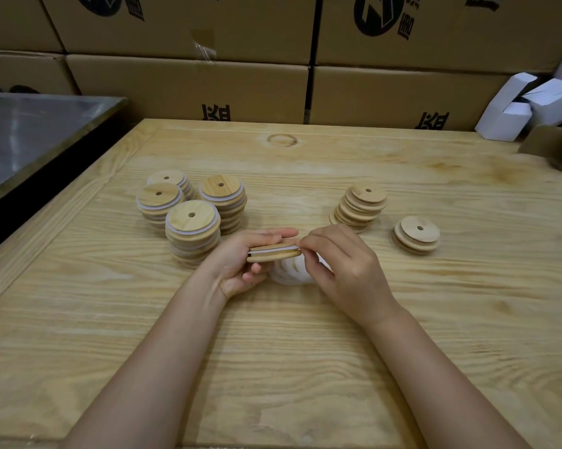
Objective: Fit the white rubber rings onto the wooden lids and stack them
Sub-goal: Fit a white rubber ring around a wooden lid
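My left hand [240, 260] holds a wooden lid [274, 254] edge-on above the wooden table [273, 351], fingers curled round it. A white rubber ring [291, 248] shows in the lid's groove. My right hand [341, 264] pinches that ring at the lid's right edge. Under the hands lies a small heap of loose white rings [292, 273], partly hidden. Several stacks of lids with white rings [192, 231] stand at the left. Two stacks of bare lids, a tall one [360, 205] and a short one [417, 234], stand at the right.
Cardboard boxes [189, 89] form a wall along the far edge of the table. A metal-topped surface [30, 131] adjoins the left side. White folded cartons [532, 105] lie at the back right corner.
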`<move>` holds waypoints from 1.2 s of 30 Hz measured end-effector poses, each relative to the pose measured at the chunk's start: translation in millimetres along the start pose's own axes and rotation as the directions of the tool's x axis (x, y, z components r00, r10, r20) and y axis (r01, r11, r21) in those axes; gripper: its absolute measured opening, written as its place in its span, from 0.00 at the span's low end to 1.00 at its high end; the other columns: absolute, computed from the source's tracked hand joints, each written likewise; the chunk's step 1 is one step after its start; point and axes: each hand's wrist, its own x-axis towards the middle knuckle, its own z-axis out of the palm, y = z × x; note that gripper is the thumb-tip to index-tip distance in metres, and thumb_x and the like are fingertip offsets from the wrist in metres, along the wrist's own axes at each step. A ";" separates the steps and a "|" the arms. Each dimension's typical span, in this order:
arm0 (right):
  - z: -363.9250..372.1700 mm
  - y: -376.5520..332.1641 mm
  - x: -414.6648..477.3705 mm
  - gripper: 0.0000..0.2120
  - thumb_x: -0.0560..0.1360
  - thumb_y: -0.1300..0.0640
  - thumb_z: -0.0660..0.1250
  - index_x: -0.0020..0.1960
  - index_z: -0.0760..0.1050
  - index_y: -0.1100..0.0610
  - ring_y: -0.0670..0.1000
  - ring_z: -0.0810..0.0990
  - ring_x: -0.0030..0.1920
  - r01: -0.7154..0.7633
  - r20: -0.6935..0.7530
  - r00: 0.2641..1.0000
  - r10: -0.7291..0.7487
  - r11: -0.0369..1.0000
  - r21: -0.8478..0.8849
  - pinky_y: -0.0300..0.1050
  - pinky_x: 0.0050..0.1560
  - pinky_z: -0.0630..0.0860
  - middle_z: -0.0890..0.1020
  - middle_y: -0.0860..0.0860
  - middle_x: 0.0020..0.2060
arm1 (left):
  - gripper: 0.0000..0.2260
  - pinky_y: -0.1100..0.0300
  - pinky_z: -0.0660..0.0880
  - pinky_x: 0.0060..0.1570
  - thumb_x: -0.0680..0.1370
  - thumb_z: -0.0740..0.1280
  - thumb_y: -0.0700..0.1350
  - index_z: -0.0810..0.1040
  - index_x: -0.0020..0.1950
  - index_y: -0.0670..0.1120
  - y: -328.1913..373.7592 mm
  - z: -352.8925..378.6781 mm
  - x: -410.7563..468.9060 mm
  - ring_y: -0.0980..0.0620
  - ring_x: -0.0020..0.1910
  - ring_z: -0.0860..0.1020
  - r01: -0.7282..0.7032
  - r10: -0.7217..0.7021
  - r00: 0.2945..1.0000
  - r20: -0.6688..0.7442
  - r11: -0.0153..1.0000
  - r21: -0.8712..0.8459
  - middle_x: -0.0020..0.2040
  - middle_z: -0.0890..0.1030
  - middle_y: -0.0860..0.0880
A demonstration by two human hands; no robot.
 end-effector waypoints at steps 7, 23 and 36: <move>-3.7 -0.2 -1.3 0.05 0.74 0.68 0.66 0.45 0.80 0.66 0.58 0.78 0.38 0.030 0.022 0.999 -0.030 0.999 -0.015 0.49 0.42 0.75 0.81 0.57 0.39 | 0.15 0.72 0.59 0.12 0.72 0.64 0.41 0.77 0.59 0.43 0.2 -1.1 -3.8 0.59 0.14 0.66 -0.064 0.060 0.996 0.061 0.996 0.060 0.28 0.80 0.48; -3.3 6.5 -1.5 0.08 0.73 0.64 0.69 0.39 0.81 0.53 0.42 0.79 0.37 -0.786 0.393 0.538 0.746 0.275 0.554 0.36 0.42 0.75 0.84 0.45 0.35 | 0.27 0.66 0.74 0.47 0.75 0.65 0.29 0.66 0.68 0.51 -12.8 19.0 -3.6 0.56 0.56 0.77 -0.519 0.598 0.800 0.052 0.646 0.561 0.62 0.76 0.44; -2.3 3.8 2.8 0.10 0.73 0.67 0.68 0.50 0.75 0.54 0.49 0.78 0.28 -0.753 0.402 0.548 0.734 0.222 0.620 0.39 0.30 0.75 0.80 0.51 0.38 | 0.24 0.64 0.78 0.41 0.72 0.72 0.36 0.71 0.61 0.59 -18.9 20.5 2.3 0.58 0.41 0.83 -0.495 0.647 0.758 -0.081 0.653 0.573 0.49 0.81 0.51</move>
